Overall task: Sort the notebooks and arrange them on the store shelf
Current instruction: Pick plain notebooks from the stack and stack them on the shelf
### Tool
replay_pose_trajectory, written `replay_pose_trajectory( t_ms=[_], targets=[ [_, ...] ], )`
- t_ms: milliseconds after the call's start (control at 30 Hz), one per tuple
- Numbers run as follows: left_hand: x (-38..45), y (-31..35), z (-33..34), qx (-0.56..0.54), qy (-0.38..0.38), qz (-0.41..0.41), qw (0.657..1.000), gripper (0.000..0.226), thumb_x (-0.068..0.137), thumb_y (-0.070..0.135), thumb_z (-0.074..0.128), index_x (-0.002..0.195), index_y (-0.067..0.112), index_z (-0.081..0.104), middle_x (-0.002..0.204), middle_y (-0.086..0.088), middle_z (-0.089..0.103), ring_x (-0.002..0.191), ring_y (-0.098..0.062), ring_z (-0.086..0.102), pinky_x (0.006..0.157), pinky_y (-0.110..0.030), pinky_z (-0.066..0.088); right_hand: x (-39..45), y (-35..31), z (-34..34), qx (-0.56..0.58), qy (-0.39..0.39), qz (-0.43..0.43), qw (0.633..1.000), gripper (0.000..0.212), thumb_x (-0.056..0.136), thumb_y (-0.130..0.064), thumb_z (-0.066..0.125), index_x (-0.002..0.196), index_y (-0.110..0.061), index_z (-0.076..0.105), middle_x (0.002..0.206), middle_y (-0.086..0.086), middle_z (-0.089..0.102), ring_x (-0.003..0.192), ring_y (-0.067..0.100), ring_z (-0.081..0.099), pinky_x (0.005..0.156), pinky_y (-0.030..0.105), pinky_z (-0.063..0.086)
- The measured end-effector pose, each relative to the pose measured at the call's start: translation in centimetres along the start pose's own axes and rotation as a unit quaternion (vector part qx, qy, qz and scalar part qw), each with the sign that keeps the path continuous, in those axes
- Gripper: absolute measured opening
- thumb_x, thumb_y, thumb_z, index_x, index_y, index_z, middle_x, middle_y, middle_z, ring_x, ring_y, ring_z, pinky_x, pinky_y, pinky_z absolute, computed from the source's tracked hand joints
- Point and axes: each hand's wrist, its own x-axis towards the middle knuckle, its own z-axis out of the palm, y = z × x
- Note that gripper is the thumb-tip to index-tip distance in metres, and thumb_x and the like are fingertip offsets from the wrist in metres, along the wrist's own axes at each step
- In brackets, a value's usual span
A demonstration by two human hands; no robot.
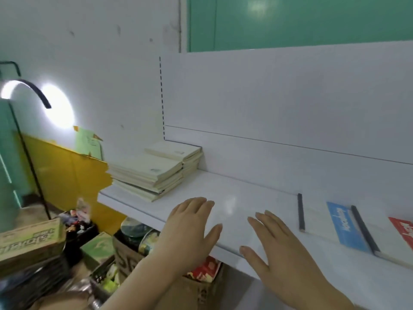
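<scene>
- Head view, and we're looking down on a long white shelf (234,198) running from near right to far left, glossy enough to throw back a patch of light just beyond the hands.
- Left hand (190,222) lies flat over the near edge of the shelf, fingers straight and together, thumb spread to the right, holding nothing.
- Right hand (277,249) is beside it, palm down on the shelf, fingers extended and slightly fanned, also holding nothing (the two hands are close but apart).
- At the far left end, a stack of cream notebooks (154,173) sits in two piles, one nearer and larger, one smaller tucked against the back panel (290,104); the lower books stick out unevenly.
- Over on the right, a white notebook with a blue band (345,229) lies flat, with a dark spine along its left edge.
- Just right of it, a notebook with a red band (402,229), partly cut off by the frame, shows its own dark spine.
- Behind the shelf, the plain white back panel rises, with a slotted upright at its left edge; above it, a green panel (301,21).
- To the left, a white wall (89,52) with scuffs and a bright round glare behind a curved black lamp arm (35,90).
- Lower left, below shelf level: a yellow board (73,173), a green printed carton (29,240), and open cardboard boxes (131,253) crowded with packaged goods, too blurred to read.
</scene>
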Motion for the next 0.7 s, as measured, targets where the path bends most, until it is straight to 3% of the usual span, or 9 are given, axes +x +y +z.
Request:
replay_pose_trajectory(
  t_ms=[133,267,533,700],
  targets=[
    [-2.3,-6.5,-2.9,0.014,0.009,-0.046,0.999,0.058,0.1,0.057,0.037,0.152,0.032,0.032,0.159,0.01,0.03,0.148,-0.013,0.023,0.122,-0.033,0.02,3.1,-7.0,2.0,0.031,-0.011,-0.036,0.999,0.094,0.071,-0.079,-0.006,0.152,-0.034,0.01,0.16,-0.014,0.002,0.145,0.005,-0.01,0.117,0.024,0.002],
    [-2.5,-12.3,-4.7,0.014,0.025,-0.077,0.997,0.056,0.1,0.056,0.037,0.151,0.033,0.031,0.157,0.013,0.031,0.147,-0.012,0.024,0.12,-0.034,0.025,7.3,-11.9,2.9,0.043,0.01,-0.065,0.997,0.073,0.088,-0.069,0.016,0.152,-0.034,0.011,0.159,-0.016,0.001,0.145,0.004,-0.01,0.116,0.024,0.004],
    [1.0,-21.9,-3.9,-0.01,0.04,-0.111,0.993,0.054,0.101,0.053,0.039,0.15,0.032,0.034,0.152,0.016,0.036,0.141,-0.007,0.03,0.115,-0.026,0.029,18.8,-16.9,5.2,0.077,0.073,-0.099,0.989,0.067,0.093,-0.062,0.028,0.149,-0.025,0.023,0.155,-0.009,0.02,0.143,0.007,0.009,0.115,0.022,0.012],
    [6.0,-26.9,-4.0,0.026,0.043,-0.098,0.994,0.057,0.099,0.053,0.043,0.151,0.032,0.032,0.153,0.015,0.035,0.142,-0.008,0.028,0.116,-0.028,0.027,25.7,-18.4,7.2,0.06,0.072,-0.098,0.991,0.07,0.095,-0.061,0.028,0.151,-0.019,0.022,0.159,0.001,0.016,0.146,0.017,0.008,0.12,0.032,0.012]
  ],
)
